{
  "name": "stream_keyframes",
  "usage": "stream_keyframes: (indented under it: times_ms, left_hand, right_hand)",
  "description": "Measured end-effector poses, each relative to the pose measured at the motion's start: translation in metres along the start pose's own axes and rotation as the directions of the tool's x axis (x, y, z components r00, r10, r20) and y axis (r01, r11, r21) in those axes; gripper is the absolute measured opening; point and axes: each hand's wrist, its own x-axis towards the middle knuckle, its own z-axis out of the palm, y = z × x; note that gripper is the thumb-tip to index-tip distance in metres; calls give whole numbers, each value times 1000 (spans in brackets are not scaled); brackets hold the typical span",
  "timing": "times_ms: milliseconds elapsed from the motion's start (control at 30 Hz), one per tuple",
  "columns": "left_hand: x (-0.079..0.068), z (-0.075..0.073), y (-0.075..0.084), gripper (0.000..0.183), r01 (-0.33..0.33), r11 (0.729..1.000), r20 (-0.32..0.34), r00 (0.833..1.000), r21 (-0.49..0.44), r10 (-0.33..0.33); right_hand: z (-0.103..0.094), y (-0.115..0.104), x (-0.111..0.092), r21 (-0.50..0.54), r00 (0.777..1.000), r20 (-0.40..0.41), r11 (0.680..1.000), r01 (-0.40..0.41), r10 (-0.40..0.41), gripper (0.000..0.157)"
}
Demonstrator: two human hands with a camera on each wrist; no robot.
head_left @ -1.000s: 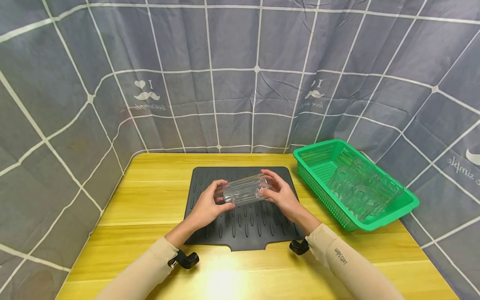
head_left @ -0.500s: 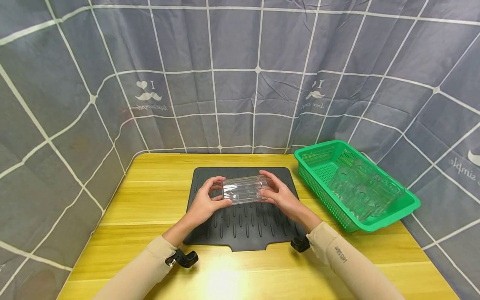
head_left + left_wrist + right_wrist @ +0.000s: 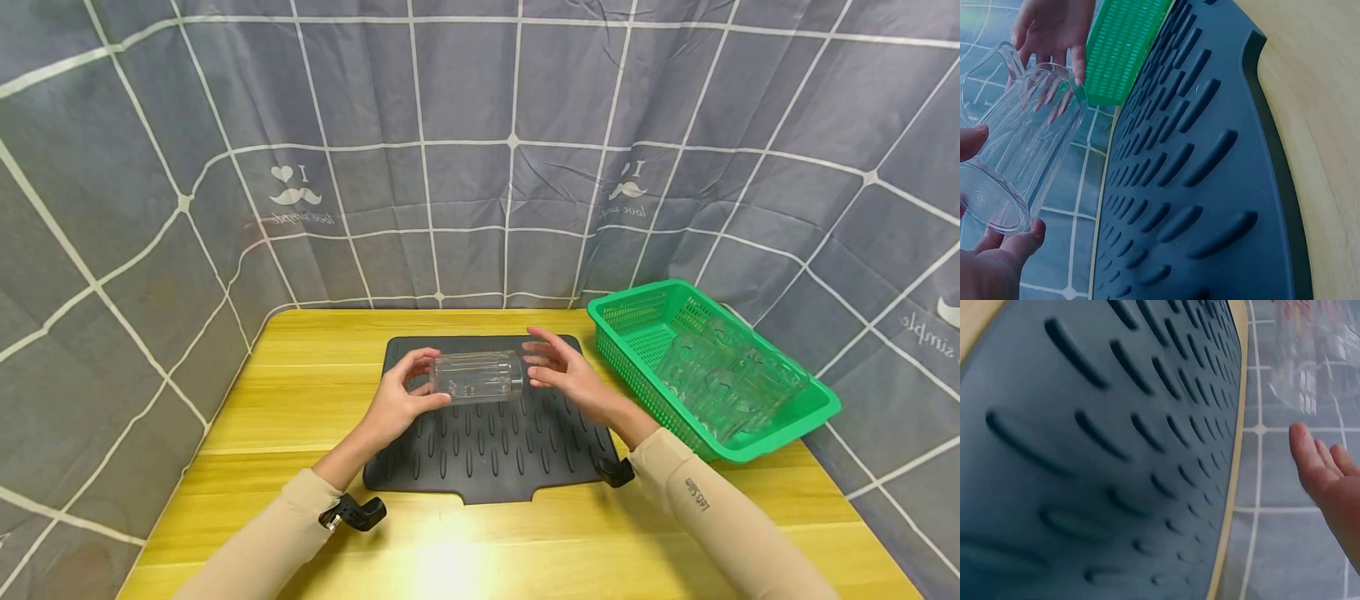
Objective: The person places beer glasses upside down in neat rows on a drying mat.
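A clear glass mug (image 3: 476, 377) lies on its side in the air over the black ridged mat (image 3: 487, 454). Its handle and round rim show in the left wrist view, where the glass mug (image 3: 1041, 147) has its mouth toward the right. My left hand (image 3: 397, 400) grips the base end, thumb at the near side and fingers at the far side. Just off the rim end, my right hand (image 3: 576, 379) has its fingers extended and loosely spread. In the right wrist view a gap shows between the right hand (image 3: 1329, 475) and the blurred glass.
At the right stands a green plastic basket (image 3: 626, 354) with several glass mugs (image 3: 723, 387) lying in its near part. The wooden table (image 3: 300, 417) meets a grey checked curtain (image 3: 465, 192) at the back and sides.
My right hand has let go of the mug's rim end and drawn back to the right. The left hand has shifted slightly left with the mug, which has turned closer to level.
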Motion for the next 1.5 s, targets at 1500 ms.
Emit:
stream_keyframes:
  times_ms: [1500]
  left_hand:
    - [16,-77,6,69,136,967,-108,988,217,-115]
  right_hand:
    - [-138,-37,-57,-828,995,-102,557,-73,-21,73]
